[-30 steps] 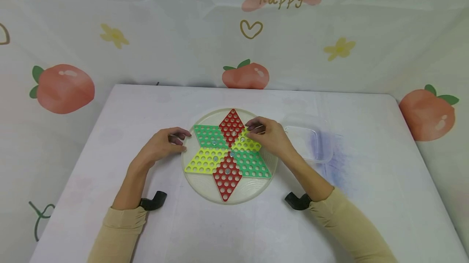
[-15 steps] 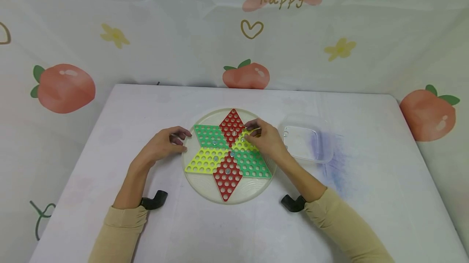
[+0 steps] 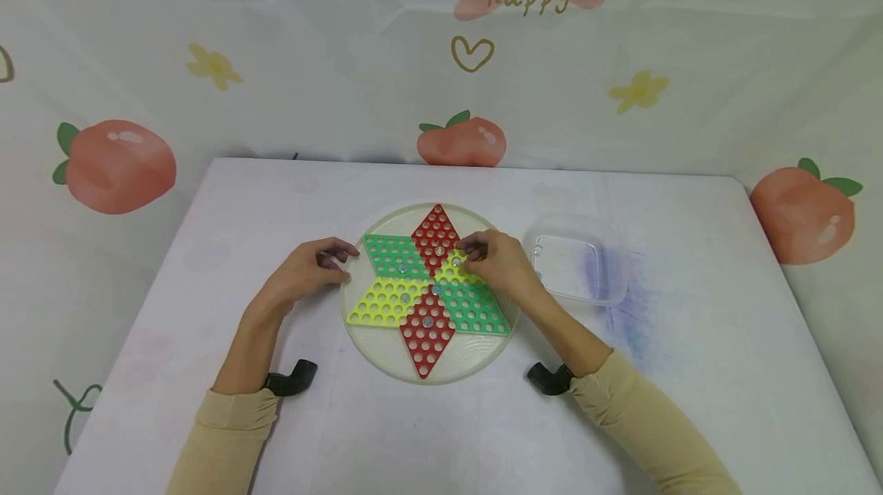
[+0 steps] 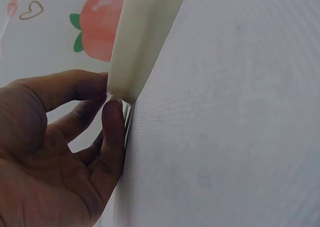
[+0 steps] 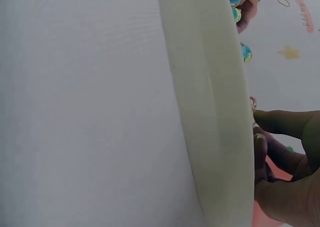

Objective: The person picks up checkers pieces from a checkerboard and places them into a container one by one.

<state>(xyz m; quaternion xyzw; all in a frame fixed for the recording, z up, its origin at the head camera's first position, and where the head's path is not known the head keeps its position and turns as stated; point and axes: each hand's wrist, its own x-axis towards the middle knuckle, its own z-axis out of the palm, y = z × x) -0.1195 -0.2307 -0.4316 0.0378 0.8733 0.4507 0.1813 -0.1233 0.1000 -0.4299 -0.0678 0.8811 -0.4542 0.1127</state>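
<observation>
At table centre, left hand (image 3: 303, 274) rests w/ fingers curled round the left rim of the round checkers board (image 3: 386, 353), thumb and fingertips touching its edge. Right hand (image 3: 502, 263) sits over the board's far-right yellow point, fingertips bunched, pinching a marble (image 3: 457, 260); can't tell for sure. Board: cream disc, red/green/yellow star, few clear marbles near the middle. Clear plastic box (image 3: 576, 269) just right of the board.
</observation>
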